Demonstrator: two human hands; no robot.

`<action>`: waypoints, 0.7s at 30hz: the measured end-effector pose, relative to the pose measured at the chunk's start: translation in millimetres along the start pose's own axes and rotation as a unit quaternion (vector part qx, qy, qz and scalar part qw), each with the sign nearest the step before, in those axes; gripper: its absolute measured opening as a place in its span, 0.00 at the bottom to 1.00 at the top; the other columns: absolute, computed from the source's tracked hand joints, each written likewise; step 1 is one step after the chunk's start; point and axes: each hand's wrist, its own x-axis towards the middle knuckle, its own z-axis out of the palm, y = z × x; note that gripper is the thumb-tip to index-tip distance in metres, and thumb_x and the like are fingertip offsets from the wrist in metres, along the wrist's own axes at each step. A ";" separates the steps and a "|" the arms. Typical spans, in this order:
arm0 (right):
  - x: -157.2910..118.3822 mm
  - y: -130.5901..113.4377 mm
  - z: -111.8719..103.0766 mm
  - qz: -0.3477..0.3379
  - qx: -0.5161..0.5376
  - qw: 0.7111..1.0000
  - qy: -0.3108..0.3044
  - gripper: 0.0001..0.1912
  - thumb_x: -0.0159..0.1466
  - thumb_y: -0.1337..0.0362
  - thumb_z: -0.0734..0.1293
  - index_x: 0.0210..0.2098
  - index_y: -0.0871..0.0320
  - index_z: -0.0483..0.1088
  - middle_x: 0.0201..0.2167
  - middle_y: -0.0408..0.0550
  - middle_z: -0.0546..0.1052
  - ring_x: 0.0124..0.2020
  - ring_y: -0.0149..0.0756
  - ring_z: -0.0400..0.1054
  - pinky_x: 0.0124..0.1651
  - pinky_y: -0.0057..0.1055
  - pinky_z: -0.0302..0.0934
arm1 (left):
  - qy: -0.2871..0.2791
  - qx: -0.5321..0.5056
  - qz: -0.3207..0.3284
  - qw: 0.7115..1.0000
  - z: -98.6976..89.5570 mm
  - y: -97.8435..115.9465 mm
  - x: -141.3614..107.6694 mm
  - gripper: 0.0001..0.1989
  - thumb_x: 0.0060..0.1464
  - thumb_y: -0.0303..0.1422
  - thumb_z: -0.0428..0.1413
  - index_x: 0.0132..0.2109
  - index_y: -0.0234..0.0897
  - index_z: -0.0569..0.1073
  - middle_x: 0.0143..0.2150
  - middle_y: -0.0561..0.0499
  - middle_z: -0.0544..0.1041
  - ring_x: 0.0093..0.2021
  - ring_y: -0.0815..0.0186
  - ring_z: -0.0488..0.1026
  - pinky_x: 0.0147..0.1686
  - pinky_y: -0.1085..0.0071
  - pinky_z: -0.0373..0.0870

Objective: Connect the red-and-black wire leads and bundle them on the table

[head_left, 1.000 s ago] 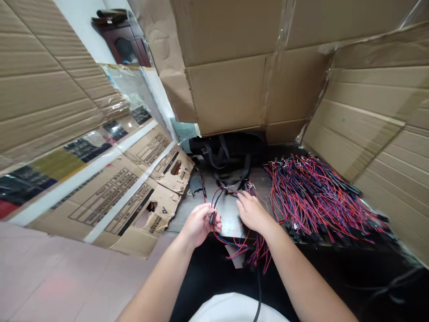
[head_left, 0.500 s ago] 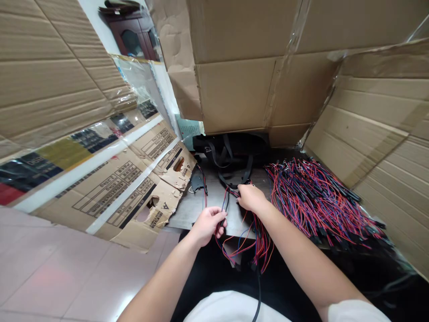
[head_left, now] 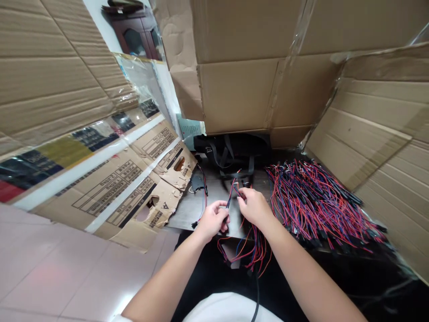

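Observation:
My left hand [head_left: 214, 220] is closed on thin red and black wires [head_left: 232, 192] that rise from its fingertips above the dark table [head_left: 181, 214]. Just to the right, my right hand [head_left: 253, 205] pinches the dark part of a wire near the same strands. Below it, a loose bundle of red, orange and blue wires [head_left: 259, 250] hangs over the table's front edge. A small black item [head_left: 197, 182] with wires lies to the left of my hands.
A large heap of red, blue and black wires [head_left: 318, 201] covers the table's right side. At the back lies a black bag [head_left: 234, 150] with straps. Cardboard walls [head_left: 237, 94] enclose the back and both sides. A torn printed cardboard panel [head_left: 134, 179] leans at the left.
My right hand has drawn back toward me and slightly right, away from the bag strap. My left hand has moved slightly right and up, with the wires now standing higher above it.

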 end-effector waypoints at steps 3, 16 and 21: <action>-5.4 -1.7 1.5 -0.011 0.005 0.999 0.045 0.10 0.61 0.70 0.63 0.39 0.59 0.75 0.36 0.53 0.78 0.38 0.42 0.73 0.40 0.32 0.61 | -0.001 0.002 0.011 1.000 0.0 6.2 1.6 0.13 0.45 0.34 0.58 0.38 0.35 0.67 0.18 0.58 0.69 0.13 0.73 0.63 0.13 0.79 0.60; -16.6 -7.9 15.4 -0.048 0.266 0.958 0.098 0.07 0.60 0.66 0.63 0.35 0.59 0.73 0.34 0.51 0.78 0.36 0.39 0.72 0.43 0.36 0.66 | 0.037 -0.110 0.111 0.987 4.8 28.1 16.7 0.10 0.45 0.34 0.58 0.34 0.35 0.66 0.23 0.56 0.70 0.16 0.75 0.64 0.16 0.78 0.62; -16.7 -15.0 5.9 0.003 0.469 0.877 0.103 0.17 0.61 0.59 0.67 0.48 0.57 0.70 0.42 0.53 0.77 0.42 0.41 0.73 0.46 0.41 0.68 | -0.041 -0.197 0.122 0.972 2.0 50.3 18.8 0.13 0.47 0.33 0.62 0.38 0.34 0.68 0.26 0.55 0.71 0.20 0.73 0.67 0.20 0.75 0.67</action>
